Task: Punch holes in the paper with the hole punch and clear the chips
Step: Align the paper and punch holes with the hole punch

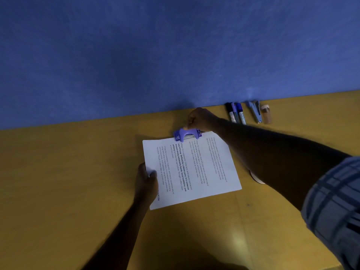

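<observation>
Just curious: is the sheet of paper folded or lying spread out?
Spread out flat: the paper lies unfolded on the table, its far edge in the hole punch.

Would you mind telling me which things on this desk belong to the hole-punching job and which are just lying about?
In use:
- hole punch, under the right hand
- paper, steadied by the left hand, far edge in the punch

Lying about, by the wall:
- markers
- stapler
- small jar
</observation>
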`<state>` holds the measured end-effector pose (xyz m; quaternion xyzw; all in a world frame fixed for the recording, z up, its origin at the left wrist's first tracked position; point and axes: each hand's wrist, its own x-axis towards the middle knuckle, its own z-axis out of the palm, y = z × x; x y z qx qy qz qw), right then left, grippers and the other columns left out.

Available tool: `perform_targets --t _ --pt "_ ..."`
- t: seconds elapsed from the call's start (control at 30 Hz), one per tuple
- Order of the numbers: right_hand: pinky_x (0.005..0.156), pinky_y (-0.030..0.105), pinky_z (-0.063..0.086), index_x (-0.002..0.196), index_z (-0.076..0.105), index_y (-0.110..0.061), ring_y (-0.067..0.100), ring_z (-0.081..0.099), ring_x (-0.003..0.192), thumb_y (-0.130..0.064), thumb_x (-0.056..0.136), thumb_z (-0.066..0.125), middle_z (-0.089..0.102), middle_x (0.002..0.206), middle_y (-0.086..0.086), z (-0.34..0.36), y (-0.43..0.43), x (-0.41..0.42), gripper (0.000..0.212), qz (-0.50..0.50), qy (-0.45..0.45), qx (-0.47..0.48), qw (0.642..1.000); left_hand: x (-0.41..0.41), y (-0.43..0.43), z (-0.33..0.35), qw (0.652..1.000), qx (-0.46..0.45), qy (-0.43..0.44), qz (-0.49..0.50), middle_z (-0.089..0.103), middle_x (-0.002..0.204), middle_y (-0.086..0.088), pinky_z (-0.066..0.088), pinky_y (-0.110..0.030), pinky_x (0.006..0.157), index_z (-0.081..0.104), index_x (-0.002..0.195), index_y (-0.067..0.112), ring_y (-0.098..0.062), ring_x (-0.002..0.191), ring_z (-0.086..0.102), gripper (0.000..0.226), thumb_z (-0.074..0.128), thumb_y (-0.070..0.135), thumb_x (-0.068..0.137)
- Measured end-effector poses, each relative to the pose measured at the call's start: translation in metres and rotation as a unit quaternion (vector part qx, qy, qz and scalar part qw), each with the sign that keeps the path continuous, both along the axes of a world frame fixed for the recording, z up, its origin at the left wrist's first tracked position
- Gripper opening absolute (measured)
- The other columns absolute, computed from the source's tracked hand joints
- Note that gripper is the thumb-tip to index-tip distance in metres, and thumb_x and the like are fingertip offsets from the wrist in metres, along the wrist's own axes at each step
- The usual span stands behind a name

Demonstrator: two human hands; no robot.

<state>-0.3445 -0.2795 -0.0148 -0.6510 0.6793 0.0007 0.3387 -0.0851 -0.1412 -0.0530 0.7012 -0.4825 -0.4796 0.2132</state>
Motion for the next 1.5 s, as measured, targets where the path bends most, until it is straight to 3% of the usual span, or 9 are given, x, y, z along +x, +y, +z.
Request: perform_targets --t 0.23,0.37,0.47,0.6,0.73,0.97,1.07,1.27,1.5 --pt "0.068 0.026 0.039 0.096 0.069 -0.002 0.018 0.056 0.081 -0.046 0.077 0.078 0.065 0.092 0.011 -0.002 -0.011 -0.007 0.048 -0.006 -0.007 0.055 0.998 0.001 0.002 -0.002 1.000 -0.011 -0.003 -0.006 0.057 0.101 -0.003 0.044 -0.024 0.061 0.044 0.119 0.012 -0.016 0.085 0.060 0.023 0.050 0.011 0.098" --pt "0.070 0.032 0.044 0.098 0.067 0.002 0.027 0.060 0.084 -0.051 0.077 0.075 0.067 0.096 0.019 -0.005 -0.011 -0.006 0.057 -0.003 0.010 0.060 0.998 0.001 0.003 -0.001 1.000 -0.007 0.001 -0.001 0.058 0.106 -0.005 0.048 -0.027 0.067 0.043 0.123 0.009 -0.020 0.089 0.061 0.026 0.050 0.011 0.098" --pt "0.068 0.029 0.041 0.093 0.063 -0.004 0.020 0.055 0.082 -0.057 0.077 0.072 0.063 0.093 0.013 -0.008 -0.009 -0.008 0.056 0.003 0.029 0.047 0.998 0.002 0.002 0.001 1.000 -0.010 0.002 -0.006 0.060 0.106 -0.008 0.051 -0.033 0.073 0.043 0.122 0.009 -0.023 0.090 0.062 0.025 0.050 0.012 0.098" --pt "0.080 0.038 0.038 0.082 0.048 -0.023 0.023 0.052 0.090 -0.073 0.072 0.064 0.053 0.087 -0.002 -0.014 0.000 -0.007 0.053 0.012 0.114 -0.013 0.993 0.002 0.003 0.001 1.000 -0.010 0.002 -0.005 0.059 0.108 -0.007 0.051 -0.031 0.071 0.043 0.124 0.009 -0.023 0.091 0.062 0.026 0.049 0.012 0.098" --pt "0.092 0.046 0.037 0.097 0.056 -0.022 0.032 0.055 0.109 -0.076 0.069 0.063 0.064 0.107 0.006 -0.022 0.000 -0.008 0.061 0.009 0.146 -0.050 0.988 0.001 0.004 0.000 1.000 -0.013 0.005 -0.004 0.059 0.106 -0.003 0.049 -0.025 0.064 0.042 0.124 0.012 -0.016 0.086 0.062 0.026 0.049 0.013 0.099" --pt "0.097 0.053 0.036 0.109 0.054 -0.020 0.038 0.049 0.120 -0.079 0.069 0.060 0.058 0.126 0.012 -0.023 -0.005 -0.009 0.072 0.011 0.123 -0.019 0.992 0.002 0.003 -0.002 1.000 -0.016 -0.004 -0.005 0.060 0.102 0.000 0.046 -0.020 0.058 0.042 0.121 0.015 -0.013 0.081 0.063 0.023 0.049 0.016 0.099" --pt "0.099 0.056 0.036 0.094 0.049 -0.027 0.038 0.046 0.121 -0.080 0.067 0.060 0.056 0.123 0.011 -0.021 -0.003 -0.010 0.061 -0.002 0.099 0.000 0.995 0.002 0.004 -0.003 1.000 -0.020 -0.003 -0.003 0.058 0.104 -0.001 0.047 -0.022 0.059 0.041 0.121 0.014 -0.014 0.083 0.062 0.023 0.049 0.015 0.099" --pt "0.098 0.055 0.036 0.071 0.042 -0.028 0.034 0.049 0.114 -0.081 0.069 0.059 0.052 0.096 -0.002 -0.011 0.002 -0.011 0.055 -0.013 0.072 0.000 0.997 -0.001 0.006 -0.001 1.000 -0.025 -0.002 0.004 0.057 0.105 0.000 0.044 -0.017 0.058 0.042 0.122 0.013 -0.007 0.082 0.060 0.024 0.049 0.013 0.099" --pt "0.100 0.050 0.038 0.098 0.062 -0.020 0.031 0.049 0.119 -0.067 0.072 0.069 0.063 0.115 0.004 0.006 0.012 -0.013 0.054 0.026 0.093 -0.111 0.989 -0.001 0.003 0.001 1.000 -0.013 -0.001 0.003 0.058 0.105 -0.003 0.044 -0.020 0.059 0.043 0.120 0.011 -0.011 0.082 0.059 0.023 0.050 0.011 0.098"
